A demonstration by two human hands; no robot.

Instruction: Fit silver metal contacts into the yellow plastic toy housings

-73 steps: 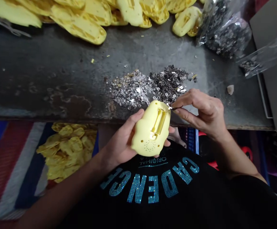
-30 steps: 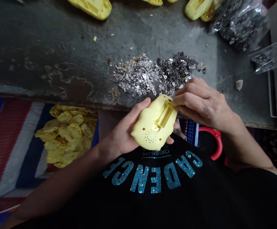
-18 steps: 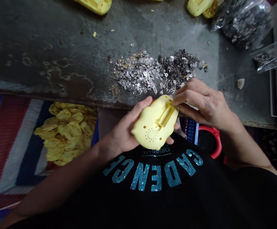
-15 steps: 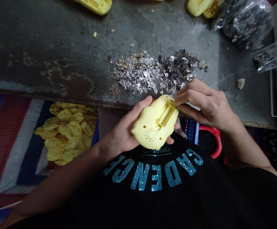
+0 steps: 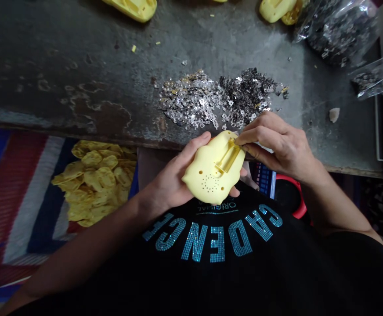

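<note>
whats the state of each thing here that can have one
left hand: gripping the yellow plastic shell
yellow plastic shell: held tilted, slot side up
right hand: fingertips pinched at the slot's end
silver metal bits: loose, spread on the table
dark metal bits: loose, heaped beside the silver ones
clear plastic bag: filled with dark metal bits
yellow shells: piled on striped cloth

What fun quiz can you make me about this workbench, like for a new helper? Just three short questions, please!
1. True or false: the left hand holds the yellow plastic shell while the right hand touches it.
2. Two heaps of small metal pieces lie on the bench: a shiny silver heap and a dark heap. Which is nearer the clear plastic bag?
3. Fill in the blank: the sparkly word on the black shirt reads ____.

Key: 1 true; 2 the dark heap; 3 CADENCE.
</note>
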